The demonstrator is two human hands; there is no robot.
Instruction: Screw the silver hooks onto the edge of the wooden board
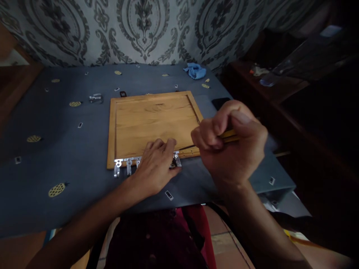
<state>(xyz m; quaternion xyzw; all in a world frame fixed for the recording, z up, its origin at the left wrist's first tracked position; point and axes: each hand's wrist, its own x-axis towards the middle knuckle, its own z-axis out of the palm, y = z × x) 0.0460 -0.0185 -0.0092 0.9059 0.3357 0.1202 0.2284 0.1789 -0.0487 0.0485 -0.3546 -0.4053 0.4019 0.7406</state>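
Observation:
A framed wooden panel [151, 125] lies flat on the cloth-covered table. Several silver metal hinges [117, 167] are lined up along its near edge, some partly hidden by my left hand [157, 164]. That hand rests over the edge, thumb and fingers closed about the hinge at the right end [177, 158]. My right hand [232, 144] is wrapped round the yellow handle of a screwdriver [187, 148]. Its thin dark shaft slants down left, with the tip at or close to that right-end hinge. Small dark holes show in the panel's edge to the right.
Loose metal hinge pieces [95, 98] lie left of the panel on the blue-grey tablecloth [70, 149]. A crumpled blue cloth [195, 70] is at the back. A dark flat object [220, 102] lies behind my right hand. Dark furniture [266, 97] stands on the right.

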